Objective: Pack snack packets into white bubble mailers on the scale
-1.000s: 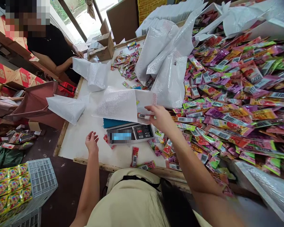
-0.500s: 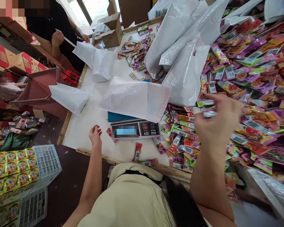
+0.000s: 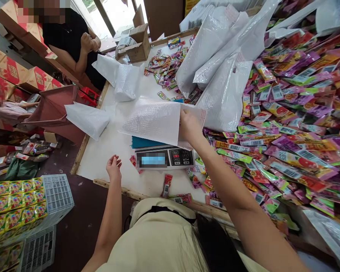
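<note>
A white bubble mailer (image 3: 154, 121) lies across a digital scale (image 3: 164, 157) on the white table (image 3: 102, 158). My right hand (image 3: 188, 125) rests at the mailer's open end, fingers curled at the flap; what they hold, if anything, is hidden. My left hand (image 3: 114, 168) hovers near the table's front edge left of the scale, palm up, fingers loosely curled, nothing in it. A big heap of colourful candy sachets (image 3: 294, 113) fills the right side.
More white mailers (image 3: 215, 56) lean at the back; others (image 3: 87, 119) lie at the left edge. A second sachet pile (image 3: 164, 68) and a cardboard box (image 3: 136, 47) sit far back. Another person (image 3: 70, 41) stands at the far left. White crates (image 3: 53, 196) with yellow packs are on the floor.
My right hand moved right over the sachet heap, picking some up, then swung back left to the mailer's open end. My left hand stayed put. The other person raised both hands.
</note>
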Action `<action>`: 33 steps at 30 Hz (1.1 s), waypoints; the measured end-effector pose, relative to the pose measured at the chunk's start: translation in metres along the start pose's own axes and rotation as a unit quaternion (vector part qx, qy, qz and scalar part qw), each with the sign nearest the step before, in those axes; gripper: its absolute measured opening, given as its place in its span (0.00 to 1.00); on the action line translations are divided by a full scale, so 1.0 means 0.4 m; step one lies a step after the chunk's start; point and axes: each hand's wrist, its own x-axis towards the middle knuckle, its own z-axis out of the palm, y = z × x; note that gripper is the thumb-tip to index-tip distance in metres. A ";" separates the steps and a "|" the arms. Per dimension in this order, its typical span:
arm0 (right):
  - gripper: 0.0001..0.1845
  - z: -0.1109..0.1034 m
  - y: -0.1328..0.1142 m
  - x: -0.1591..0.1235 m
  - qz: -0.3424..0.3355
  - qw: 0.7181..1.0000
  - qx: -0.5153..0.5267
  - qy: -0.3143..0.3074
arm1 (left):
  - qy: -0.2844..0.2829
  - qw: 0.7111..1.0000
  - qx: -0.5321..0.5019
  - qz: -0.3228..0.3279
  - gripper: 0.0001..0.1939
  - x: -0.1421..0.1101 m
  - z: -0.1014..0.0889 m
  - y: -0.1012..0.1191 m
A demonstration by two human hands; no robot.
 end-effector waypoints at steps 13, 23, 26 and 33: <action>0.12 -0.218 0.219 -0.364 0.205 0.940 0.153 0.224 | -0.032 0.999 -0.008 0.001 0.11 0.001 0.048 -0.015; 0.15 -0.213 0.271 -0.390 0.281 0.934 0.098 0.200 | -0.030 0.999 -0.019 -0.003 0.07 -0.007 0.032 -0.008; 0.16 -0.204 0.266 -0.383 0.273 0.938 0.097 0.192 | -0.027 0.999 -0.019 -0.001 0.06 -0.006 0.028 -0.007; 0.15 -0.200 0.279 -0.390 0.275 0.940 0.090 0.182 | -0.033 0.999 -0.015 -0.002 0.07 -0.003 0.030 -0.012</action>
